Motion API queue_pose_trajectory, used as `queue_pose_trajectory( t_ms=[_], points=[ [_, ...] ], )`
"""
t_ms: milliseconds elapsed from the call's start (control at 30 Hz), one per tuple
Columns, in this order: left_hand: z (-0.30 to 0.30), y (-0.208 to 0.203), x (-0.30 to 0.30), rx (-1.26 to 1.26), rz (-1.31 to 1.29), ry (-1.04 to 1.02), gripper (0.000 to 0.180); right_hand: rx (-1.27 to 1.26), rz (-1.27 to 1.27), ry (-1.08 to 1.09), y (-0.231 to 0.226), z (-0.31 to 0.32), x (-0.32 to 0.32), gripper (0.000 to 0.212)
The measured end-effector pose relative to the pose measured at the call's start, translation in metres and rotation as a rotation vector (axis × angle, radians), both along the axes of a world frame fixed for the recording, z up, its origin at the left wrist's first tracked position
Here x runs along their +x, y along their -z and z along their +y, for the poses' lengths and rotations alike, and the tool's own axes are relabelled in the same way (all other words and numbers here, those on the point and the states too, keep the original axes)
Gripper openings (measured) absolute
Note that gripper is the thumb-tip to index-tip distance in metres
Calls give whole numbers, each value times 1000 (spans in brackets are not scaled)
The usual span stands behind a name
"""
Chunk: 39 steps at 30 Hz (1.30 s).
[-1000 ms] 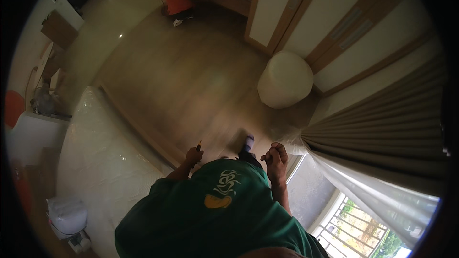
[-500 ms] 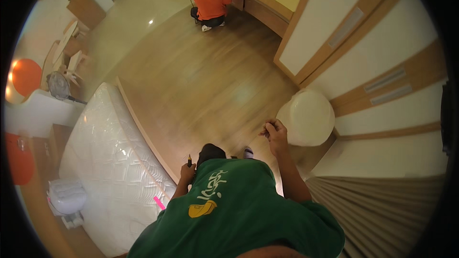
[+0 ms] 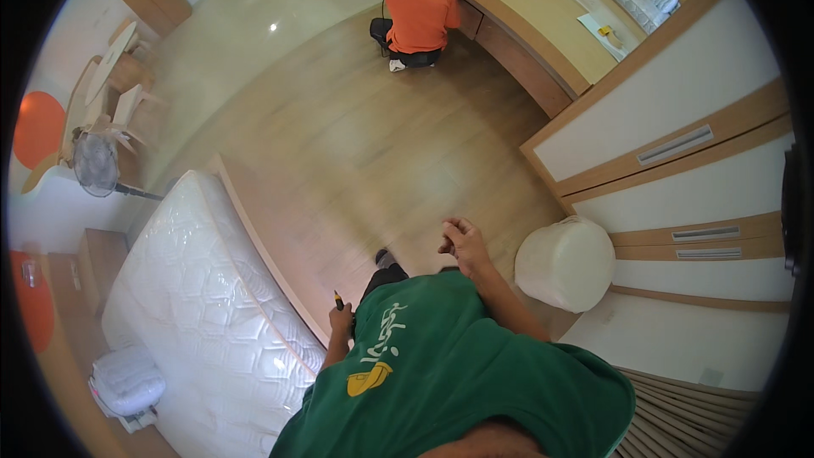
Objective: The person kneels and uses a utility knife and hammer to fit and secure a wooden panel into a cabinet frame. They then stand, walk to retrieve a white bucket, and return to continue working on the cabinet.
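Observation:
My left hand (image 3: 341,321) is closed around a slim black-and-yellow tool (image 3: 339,300) that pokes up out of the fist; its exact kind is too small to make out. It hangs beside the edge of a plastic-wrapped white mattress (image 3: 225,288). My right hand (image 3: 463,242) is raised in front of me over the wooden floor (image 3: 356,144), its fingers curled and pinched together. Whatever those fingers may hold is too small to tell. Right of that hand stands a round cream pouf (image 3: 566,263).
A person in an orange top (image 3: 420,17) crouches at a long wooden counter (image 3: 543,21) with papers. White wardrobe doors (image 3: 644,136) line the right side. At left are a standing fan (image 3: 96,165), chairs (image 3: 127,110) and a wrapped bundle (image 3: 127,380) on the bed.
My view has shifted and I have stepped forward with the other foot. The right hand has moved left, away from the pouf. My left hand keeps hold of the tool.

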<state>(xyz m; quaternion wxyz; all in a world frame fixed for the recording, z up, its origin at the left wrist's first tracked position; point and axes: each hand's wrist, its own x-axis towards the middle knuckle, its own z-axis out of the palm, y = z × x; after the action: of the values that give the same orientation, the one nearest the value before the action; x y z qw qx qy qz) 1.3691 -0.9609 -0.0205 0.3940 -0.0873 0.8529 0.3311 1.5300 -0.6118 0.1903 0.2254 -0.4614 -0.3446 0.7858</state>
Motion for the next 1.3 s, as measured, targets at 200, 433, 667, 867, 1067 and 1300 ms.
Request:
queue_pose_trajectory(
  t_ms=[200,433,667,867,1067,1300],
  points=[
    [89,-55,-156,78,-48,6,26,208,-130,-177,-9,50,-101,20],
    [169,-38,-278,137,-67,12,26,129,-19,-5,14,140,-223,19],
    [142,59,-407,-123,271,452,50,329,-104,-143,46,239,-409,18],
    [218,-31,-495,7,200,57,37,454,-9,-383,23,287,-568,22],
    [272,-28,-635,18,241,139,38,586,-158,-486,27,310,-696,23],
    [315,-40,-857,65,54,99,28,167,-215,-301,60,287,-816,22]
  ],
)
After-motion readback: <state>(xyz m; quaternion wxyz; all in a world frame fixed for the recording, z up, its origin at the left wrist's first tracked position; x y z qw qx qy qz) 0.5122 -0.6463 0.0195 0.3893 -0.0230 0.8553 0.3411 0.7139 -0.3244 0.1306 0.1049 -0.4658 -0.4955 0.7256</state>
